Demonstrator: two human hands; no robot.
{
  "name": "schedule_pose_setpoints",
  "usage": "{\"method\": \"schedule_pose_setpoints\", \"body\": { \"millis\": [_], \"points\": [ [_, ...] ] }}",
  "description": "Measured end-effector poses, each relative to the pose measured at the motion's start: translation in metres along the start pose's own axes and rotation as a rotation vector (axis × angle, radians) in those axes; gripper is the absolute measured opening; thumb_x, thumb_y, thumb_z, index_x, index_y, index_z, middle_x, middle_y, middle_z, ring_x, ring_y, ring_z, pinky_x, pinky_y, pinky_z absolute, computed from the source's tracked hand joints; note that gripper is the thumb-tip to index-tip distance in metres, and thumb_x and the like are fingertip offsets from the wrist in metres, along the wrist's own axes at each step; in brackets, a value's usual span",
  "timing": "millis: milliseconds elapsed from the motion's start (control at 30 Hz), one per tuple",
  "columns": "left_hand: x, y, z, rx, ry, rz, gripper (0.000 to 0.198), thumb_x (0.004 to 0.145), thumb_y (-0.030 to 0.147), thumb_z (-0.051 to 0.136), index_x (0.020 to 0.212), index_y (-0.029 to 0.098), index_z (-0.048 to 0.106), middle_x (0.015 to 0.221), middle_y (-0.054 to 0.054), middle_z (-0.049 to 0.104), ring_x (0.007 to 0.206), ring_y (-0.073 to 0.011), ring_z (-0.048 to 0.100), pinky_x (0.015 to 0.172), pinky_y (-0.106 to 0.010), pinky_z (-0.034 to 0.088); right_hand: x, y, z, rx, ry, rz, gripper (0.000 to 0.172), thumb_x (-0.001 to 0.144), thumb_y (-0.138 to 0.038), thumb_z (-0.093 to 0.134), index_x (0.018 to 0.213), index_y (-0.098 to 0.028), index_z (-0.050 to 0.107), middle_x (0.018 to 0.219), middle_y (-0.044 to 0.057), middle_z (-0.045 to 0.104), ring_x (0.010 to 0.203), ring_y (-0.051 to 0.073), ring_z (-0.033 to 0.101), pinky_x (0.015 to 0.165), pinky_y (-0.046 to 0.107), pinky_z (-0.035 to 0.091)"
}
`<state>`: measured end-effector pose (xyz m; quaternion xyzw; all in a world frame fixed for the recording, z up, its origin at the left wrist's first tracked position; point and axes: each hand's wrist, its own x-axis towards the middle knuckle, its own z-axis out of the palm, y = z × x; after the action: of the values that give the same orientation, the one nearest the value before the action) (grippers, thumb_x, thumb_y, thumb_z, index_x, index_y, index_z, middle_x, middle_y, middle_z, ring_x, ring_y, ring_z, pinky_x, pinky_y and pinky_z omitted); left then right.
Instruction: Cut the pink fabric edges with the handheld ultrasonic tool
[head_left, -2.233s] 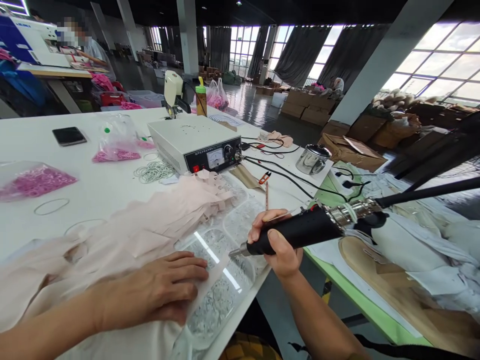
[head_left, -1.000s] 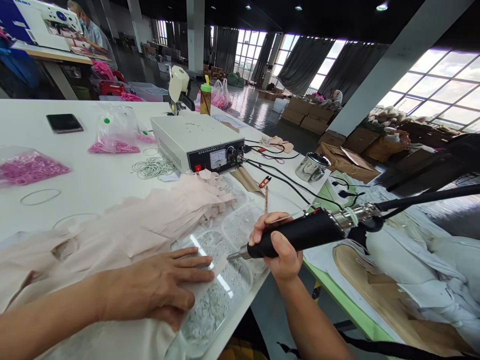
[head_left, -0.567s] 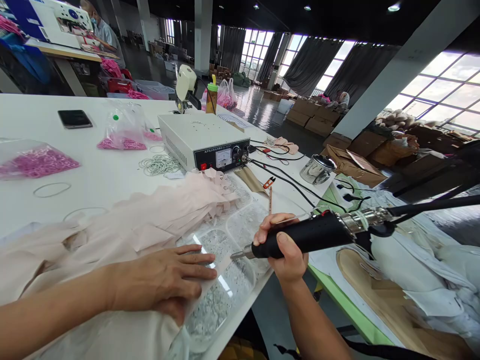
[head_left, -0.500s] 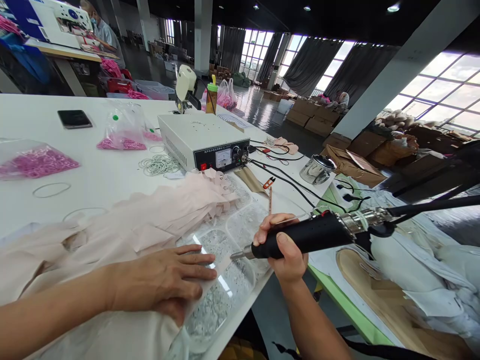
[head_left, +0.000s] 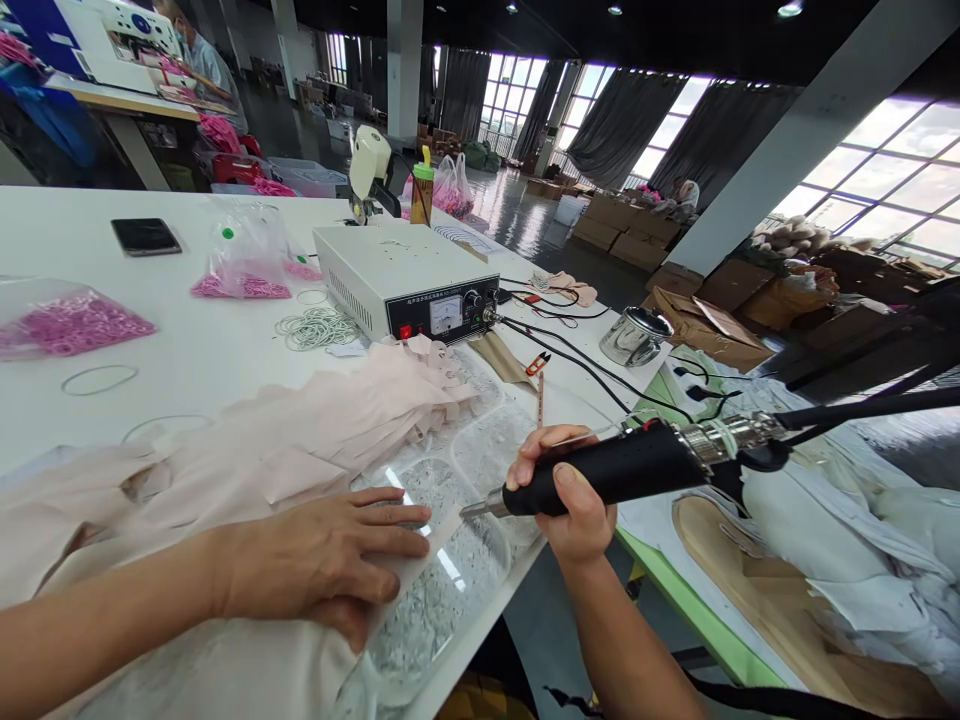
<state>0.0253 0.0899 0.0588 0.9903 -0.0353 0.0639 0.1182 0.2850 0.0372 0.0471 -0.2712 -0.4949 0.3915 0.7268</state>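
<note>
My left hand lies flat with its fingers stretched out, pressing pale pink fabric onto a clear sheet with rounded outlines. A narrow end of the fabric reaches past the fingertips. My right hand is wrapped round a black ultrasonic handpiece with a metal tip. That tip rests at the end of the fabric strip, touching or nearly so. Behind my left hand lies a heap of pale pink fabric pieces. Black cables run from the handpiece's rear off to the right.
A control box with a meter stands behind the fabric. Orange thread snips, a pencil and a metal cup lie to its right. Left are bags of pink pieces, elastic loops and a phone. A person sits far left.
Almost nothing differs. My left hand has shifted very slightly left, while my right hand and the handpiece stay in place.
</note>
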Motion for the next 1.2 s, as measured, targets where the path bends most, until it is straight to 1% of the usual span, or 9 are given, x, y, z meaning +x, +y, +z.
{"method": "schedule_pose_setpoints", "body": {
  "millis": [200, 400, 667, 833, 1000, 1200],
  "points": [
    [0.0020, -0.0030, 0.0017, -0.038, -0.011, 0.011, 0.015, 0.097, 0.031, 0.065, 0.088, 0.020, 0.062, 0.134, -0.007, 0.065, 0.140, -0.0267, 0.046, 0.122, -0.034, 0.024, 0.0014, -0.0010, 0.0047, -0.018, 0.043, -0.007, 0.014, 0.085, -0.033, 0.065, 0.094, -0.024, 0.063, 0.082, -0.001, 0.063, 0.057, 0.012, 0.060, 0.052, 0.029, 0.056],
    [0.0045, -0.0073, 0.0009, -0.079, -0.054, 0.038, 0.014, 0.095, 0.032, 0.067, 0.090, 0.019, 0.063, 0.131, -0.010, 0.065, 0.138, -0.0293, 0.048, 0.121, -0.037, 0.029, 0.0018, -0.0011, 0.0082, -0.049, 0.085, -0.014, 0.016, 0.083, -0.036, 0.065, 0.092, -0.024, 0.062, 0.080, 0.000, 0.062, 0.054, 0.012, 0.058, 0.049, 0.029, 0.054],
    [0.0042, -0.0074, 0.0021, -0.150, 0.023, 0.061, 0.017, 0.095, 0.034, 0.068, 0.088, 0.019, 0.065, 0.128, -0.012, 0.068, 0.136, -0.0290, 0.051, 0.121, -0.039, 0.029, 0.0031, -0.0003, 0.0022, -0.038, 0.057, 0.001, 0.015, 0.082, -0.035, 0.065, 0.092, -0.024, 0.063, 0.080, 0.000, 0.063, 0.055, 0.012, 0.058, 0.049, 0.029, 0.053],
    [0.0047, -0.0080, 0.0062, -0.163, 0.017, 0.077, 0.020, 0.098, 0.038, 0.062, 0.091, 0.020, 0.065, 0.124, -0.015, 0.069, 0.134, -0.0269, 0.054, 0.121, -0.039, 0.029, 0.0042, -0.0018, 0.0056, -0.008, 0.090, 0.028, 0.013, 0.080, -0.031, 0.064, 0.090, -0.023, 0.064, 0.079, 0.000, 0.063, 0.055, 0.013, 0.058, 0.048, 0.030, 0.055],
    [0.0047, -0.0078, 0.0071, -0.171, 0.036, 0.081, 0.023, 0.100, 0.040, 0.058, 0.092, 0.020, 0.067, 0.124, -0.016, 0.069, 0.130, -0.0264, 0.057, 0.119, -0.039, 0.034, 0.0045, -0.0023, 0.0074, 0.021, 0.104, 0.037, 0.013, 0.078, -0.030, 0.063, 0.088, -0.023, 0.066, 0.077, -0.001, 0.063, 0.053, 0.012, 0.057, 0.047, 0.028, 0.053],
    [0.0045, -0.0082, 0.0058, -0.175, 0.010, 0.074, 0.029, 0.102, 0.044, 0.052, 0.091, 0.021, 0.067, 0.125, -0.014, 0.068, 0.133, -0.0250, 0.054, 0.121, -0.037, 0.031, 0.0044, -0.0012, 0.0057, 0.029, 0.110, 0.040, 0.013, 0.078, -0.030, 0.063, 0.089, -0.024, 0.066, 0.077, -0.001, 0.061, 0.052, 0.012, 0.057, 0.048, 0.029, 0.053]
  ]
}}
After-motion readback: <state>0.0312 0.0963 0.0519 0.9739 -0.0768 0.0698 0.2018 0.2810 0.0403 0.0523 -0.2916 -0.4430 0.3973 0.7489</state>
